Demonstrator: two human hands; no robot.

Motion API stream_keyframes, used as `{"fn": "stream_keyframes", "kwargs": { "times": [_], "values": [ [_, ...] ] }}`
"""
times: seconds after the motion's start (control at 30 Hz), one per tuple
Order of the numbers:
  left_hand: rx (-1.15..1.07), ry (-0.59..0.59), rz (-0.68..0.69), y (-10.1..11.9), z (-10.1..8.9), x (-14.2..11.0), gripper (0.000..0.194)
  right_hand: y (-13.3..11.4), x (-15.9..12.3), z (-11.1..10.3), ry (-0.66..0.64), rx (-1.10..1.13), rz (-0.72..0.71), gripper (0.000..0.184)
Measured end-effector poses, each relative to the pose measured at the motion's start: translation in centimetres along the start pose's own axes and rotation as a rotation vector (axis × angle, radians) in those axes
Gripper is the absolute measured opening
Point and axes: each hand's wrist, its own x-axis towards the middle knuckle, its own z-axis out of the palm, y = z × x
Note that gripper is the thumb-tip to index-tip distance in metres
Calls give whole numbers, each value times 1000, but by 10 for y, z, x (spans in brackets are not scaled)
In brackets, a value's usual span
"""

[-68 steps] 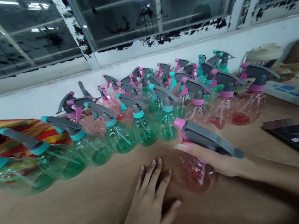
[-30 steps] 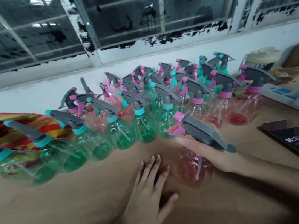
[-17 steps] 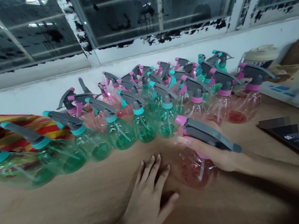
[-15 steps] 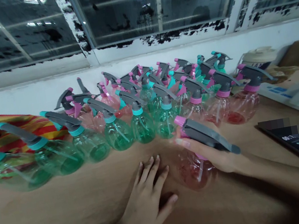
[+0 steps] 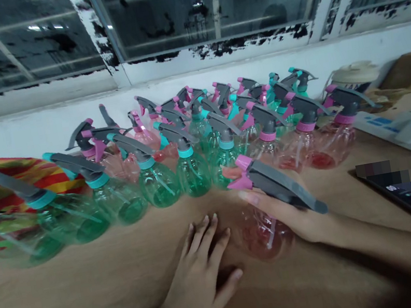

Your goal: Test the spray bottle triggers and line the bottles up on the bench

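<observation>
My right hand (image 5: 298, 212) is wrapped round the neck of a clear pink spray bottle (image 5: 261, 239), which stands on the wooden table (image 5: 106, 291). Its grey sprayer head with pink nozzle and trigger points away to the left, and a fingertip shows by the trigger. To the left of this bottle, my left hand (image 5: 199, 270) lies flat on the table, fingers spread, holding nothing. Just beyond both hands runs a row of spray bottles: green ones with teal collars, such as a green spray bottle (image 5: 193, 174), and pink ones at the right, such as a pink spray bottle (image 5: 320, 148).
More spray bottles crowd behind the front row, up to the white wall (image 5: 1, 133) under the windows. A red and yellow patterned cloth or bag (image 5: 36, 177) lies at left. On the right are a phone (image 5: 410, 198), a white power strip (image 5: 385, 124) and a white tub (image 5: 354, 77).
The view has shifted slightly. My right hand's grip on the sprayer has altered, so the pink trigger and a finger beside it now show. My left hand stays flat.
</observation>
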Motion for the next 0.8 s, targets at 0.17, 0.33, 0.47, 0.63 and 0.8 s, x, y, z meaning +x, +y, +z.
{"fn": "stream_keyframes", "kwargs": {
  "times": [0.17, 0.33, 0.47, 0.63, 0.8],
  "values": [
    [-7, -11, 0, 0, 0, 0, 55, -1, 0, 1, 10, 43, 8, 13],
    [-19, -10, -11, 1, -1, 0, 55, -4, 1, 1, -18, 90, 3, 18],
    [-27, 8, -4, 0, 0, -1, 53, -6, 2, 1, 18, 2, -43, 9],
    [-10, 4, 9, 0, -1, -1, 54, -3, 2, 2, -6, -53, -53, 17],
    [-2, 9, 8, -1, 0, -1, 53, -2, 1, 2, -9, -32, -50, 19]
  ]
}}
